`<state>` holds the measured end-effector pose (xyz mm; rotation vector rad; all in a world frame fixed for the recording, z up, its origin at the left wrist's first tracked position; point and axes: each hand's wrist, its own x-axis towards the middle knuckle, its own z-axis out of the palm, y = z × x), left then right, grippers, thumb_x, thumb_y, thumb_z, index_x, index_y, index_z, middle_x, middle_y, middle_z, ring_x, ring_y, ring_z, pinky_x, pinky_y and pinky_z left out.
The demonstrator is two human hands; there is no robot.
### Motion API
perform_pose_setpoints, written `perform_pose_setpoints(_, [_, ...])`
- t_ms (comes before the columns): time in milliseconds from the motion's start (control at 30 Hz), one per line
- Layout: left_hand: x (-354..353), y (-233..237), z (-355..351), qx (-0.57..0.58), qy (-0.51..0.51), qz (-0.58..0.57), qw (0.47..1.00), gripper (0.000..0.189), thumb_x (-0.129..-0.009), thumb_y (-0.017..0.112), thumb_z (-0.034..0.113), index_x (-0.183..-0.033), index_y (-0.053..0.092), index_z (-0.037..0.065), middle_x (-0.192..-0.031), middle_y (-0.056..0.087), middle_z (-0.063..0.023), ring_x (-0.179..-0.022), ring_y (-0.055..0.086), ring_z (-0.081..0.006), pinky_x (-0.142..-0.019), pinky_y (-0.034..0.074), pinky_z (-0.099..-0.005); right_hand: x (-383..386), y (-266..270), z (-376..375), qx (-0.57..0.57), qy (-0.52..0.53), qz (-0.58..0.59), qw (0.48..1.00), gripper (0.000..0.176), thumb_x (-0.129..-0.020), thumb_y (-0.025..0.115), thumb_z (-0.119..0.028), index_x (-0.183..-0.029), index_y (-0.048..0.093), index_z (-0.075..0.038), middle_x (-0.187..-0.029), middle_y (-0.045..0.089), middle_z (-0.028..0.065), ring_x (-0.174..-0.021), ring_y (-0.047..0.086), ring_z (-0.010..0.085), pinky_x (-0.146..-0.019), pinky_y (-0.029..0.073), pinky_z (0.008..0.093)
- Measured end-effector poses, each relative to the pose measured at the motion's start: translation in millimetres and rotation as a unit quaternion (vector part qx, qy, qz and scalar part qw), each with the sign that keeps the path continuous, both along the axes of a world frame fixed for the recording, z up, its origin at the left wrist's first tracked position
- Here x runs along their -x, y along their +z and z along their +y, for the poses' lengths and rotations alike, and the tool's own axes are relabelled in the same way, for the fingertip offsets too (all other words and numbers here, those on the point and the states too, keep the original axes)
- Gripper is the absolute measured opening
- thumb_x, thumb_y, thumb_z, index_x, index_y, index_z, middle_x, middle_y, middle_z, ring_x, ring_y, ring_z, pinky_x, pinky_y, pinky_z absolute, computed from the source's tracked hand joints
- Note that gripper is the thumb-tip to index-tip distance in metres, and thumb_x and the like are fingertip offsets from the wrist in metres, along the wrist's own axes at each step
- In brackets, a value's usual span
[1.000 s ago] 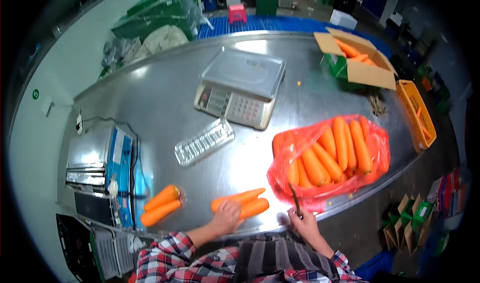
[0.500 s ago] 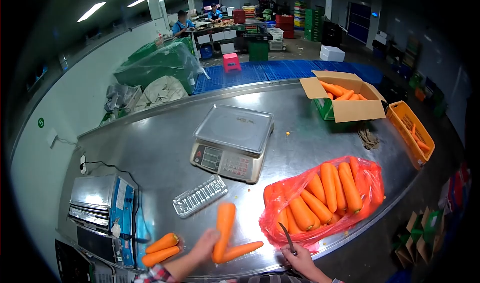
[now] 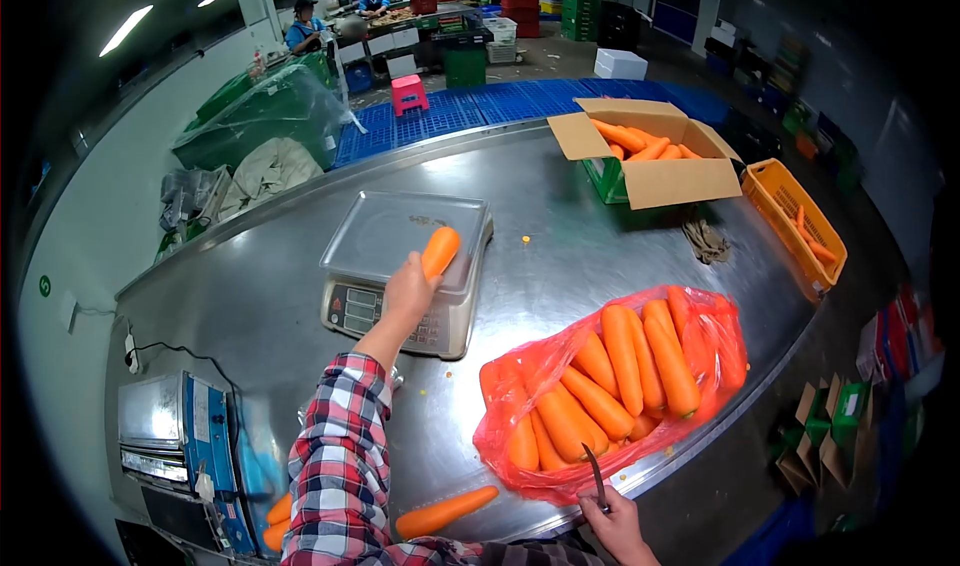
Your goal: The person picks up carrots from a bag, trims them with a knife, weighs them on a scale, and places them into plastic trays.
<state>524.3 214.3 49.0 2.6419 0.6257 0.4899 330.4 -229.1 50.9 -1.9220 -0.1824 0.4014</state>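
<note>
Stretched forward, my left hand (image 3: 408,288) grips a carrot (image 3: 440,253) over the front part of the weighing scale (image 3: 400,231). My right hand (image 3: 617,526) holds a small curved knife (image 3: 597,474), blade up, at the near edge of a red plastic bag (image 3: 497,416) full of large carrots. One carrot (image 3: 446,512) lies on the metal table (image 3: 560,296) between my arms. Two more carrots (image 3: 277,535) are partly hidden by my left sleeve. The sleeve also covers most of the clear tray.
An open cardboard box of carrots (image 3: 680,181) stands at the back right, beside an orange crate (image 3: 783,236) and a crumpled cloth (image 3: 706,242). A blue and silver machine (image 3: 205,436) sits at the left with its cable. Two people (image 3: 303,31) work in the background.
My left hand has moved forward from the near table to the scale, with a carrot in it. My right hand still holds the knife by the bag. The view has shifted.
</note>
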Motion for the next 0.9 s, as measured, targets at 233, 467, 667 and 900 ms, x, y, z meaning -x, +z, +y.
perform_pose_setpoints(233, [107.6, -6.5, 42.0, -0.138, 0.005, -0.186, 0.973, 0.032, -0.078, 0.067, 0.018, -0.107, 0.057, 0.006, -0.104, 0.059, -0.0109, -0.097, 0.052, -0.0307, -0.085, 0.041, -0.0411, -5.4, 13.7, 14.5, -0.009, 0.045, 0.023, 0.999, 0.010, -0.085, 0.062, -0.007, -0.089, 0.062, 0.002, -0.070, 0.063, 0.0069, -0.063, 0.058, 0.0093, -0.058, 0.048, 0.0253])
perform_pose_setpoints(467, [186.2, 31.6, 91.5, -0.171, 0.107, -0.225, 0.953, 0.024, -0.086, 0.057, 0.015, -0.108, 0.057, 0.004, -0.105, 0.058, -0.0111, -0.101, 0.052, -0.0298, -0.089, 0.039, -0.0403, -0.1, 11.6, 25.9, -0.030, 0.097, 0.054, 0.993, 0.009, -0.086, 0.061, -0.006, -0.090, 0.061, 0.002, -0.072, 0.063, 0.0041, -0.063, 0.056, 0.0086, -0.059, 0.046, 0.0234])
perform_pose_setpoints(667, [128.5, 54.4, 74.9, -0.108, 0.063, -0.255, 0.959, 0.027, -0.088, 0.055, 0.018, -0.110, 0.056, 0.003, -0.108, 0.058, -0.0121, -0.105, 0.051, -0.0305, -0.092, 0.039, -0.0407, 2.7, 15.9, 29.4, -0.012, 0.086, 0.067, 0.994, 0.009, -0.085, 0.062, -0.006, -0.090, 0.061, 0.002, -0.073, 0.063, 0.0043, -0.065, 0.056, 0.0084, -0.061, 0.046, 0.0233])
perform_pose_setpoints(900, [18.1, 5.7, 41.7, -0.072, 0.111, -0.007, 0.991, 0.047, -0.077, 0.066, 0.036, -0.108, 0.058, 0.002, -0.108, 0.059, -0.0178, -0.104, 0.054, -0.0348, -0.087, 0.044, -0.0449, 1.4, 12.6, 23.9, 0.024, 0.053, 0.029, 0.998, 0.010, -0.084, 0.063, -0.006, -0.090, 0.062, 0.002, -0.069, 0.062, 0.0075, -0.064, 0.058, 0.0088, -0.059, 0.047, 0.0248])
